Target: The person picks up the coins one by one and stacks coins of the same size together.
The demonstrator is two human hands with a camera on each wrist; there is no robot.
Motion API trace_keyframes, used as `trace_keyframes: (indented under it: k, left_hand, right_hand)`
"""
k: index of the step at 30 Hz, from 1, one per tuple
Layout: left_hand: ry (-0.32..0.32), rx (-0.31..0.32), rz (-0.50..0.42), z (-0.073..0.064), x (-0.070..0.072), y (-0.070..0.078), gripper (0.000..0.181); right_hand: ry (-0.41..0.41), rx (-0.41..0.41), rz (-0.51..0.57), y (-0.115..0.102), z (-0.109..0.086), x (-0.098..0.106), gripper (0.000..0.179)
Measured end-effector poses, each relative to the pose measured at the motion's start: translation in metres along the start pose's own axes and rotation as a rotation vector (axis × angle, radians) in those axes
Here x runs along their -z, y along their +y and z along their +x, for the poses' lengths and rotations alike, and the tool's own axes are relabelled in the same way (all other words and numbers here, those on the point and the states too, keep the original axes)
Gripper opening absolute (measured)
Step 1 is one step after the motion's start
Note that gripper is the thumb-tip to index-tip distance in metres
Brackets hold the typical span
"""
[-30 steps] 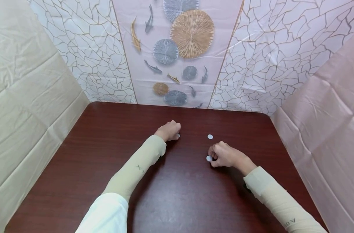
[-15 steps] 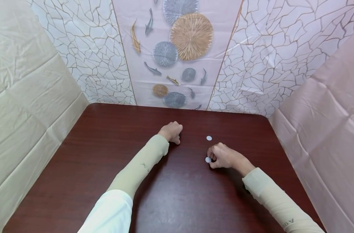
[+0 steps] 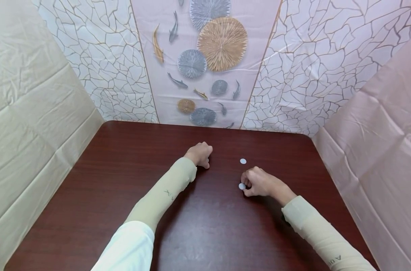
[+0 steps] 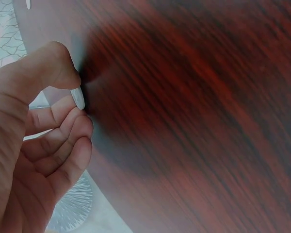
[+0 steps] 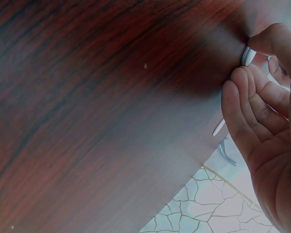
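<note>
Near the far middle of the table, my left hand (image 3: 199, 154) pinches a small white disc (image 4: 78, 98) between thumb and fingertips, down at the table surface. In the head view that disc is mostly hidden by the thumb. To the right and closer to me, my right hand (image 3: 261, 182) has thumb and fingers around another white disc (image 3: 241, 186), low at the wood. From the right wrist this disc (image 5: 248, 56) looks thick, with a line along its edge. A third white disc (image 3: 243, 161) lies flat on the table, beyond the right hand's knuckles.
The dark red-brown wooden table (image 3: 178, 233) has rounded far corners. Behind it hangs a patterned backdrop (image 3: 205, 75) with fish and round shapes. Pale cloth walls stand on the left (image 3: 32, 124) and right (image 3: 374, 135).
The left thumb has come toward me, covering the disc that showed beside the left hand. The right hand stays on its disc. The whole head view has shifted slightly downward.
</note>
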State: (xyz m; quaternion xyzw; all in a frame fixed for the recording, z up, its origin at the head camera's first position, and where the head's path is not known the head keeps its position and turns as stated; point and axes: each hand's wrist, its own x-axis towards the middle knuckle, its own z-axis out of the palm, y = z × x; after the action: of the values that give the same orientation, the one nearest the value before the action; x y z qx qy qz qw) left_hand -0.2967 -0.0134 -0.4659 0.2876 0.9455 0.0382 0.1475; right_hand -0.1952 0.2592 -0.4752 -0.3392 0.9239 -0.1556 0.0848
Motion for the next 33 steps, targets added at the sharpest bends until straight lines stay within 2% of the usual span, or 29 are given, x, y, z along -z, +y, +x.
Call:
trace_keyframes:
  k: [10, 25, 33]
  left_hand:
    - [-0.019, -0.022, 0.029, 0.0005, -0.0005, 0.0027, 0.032]
    - [0.009, -0.054, 0.051, 0.0032, -0.0011, -0.0052, 0.028]
    - [0.035, -0.109, 0.023, 0.0038, -0.0035, -0.0041, 0.018]
  right_hand:
    - [0.014, 0.003, 0.010, 0.0010, -0.0019, -0.0033, 0.015]
    - [0.012, -0.004, 0.013, -0.0006, -0.0015, -0.0031, 0.017]
    - [0.004, -0.024, 0.013, 0.0006, -0.0035, 0.0005, 0.019]
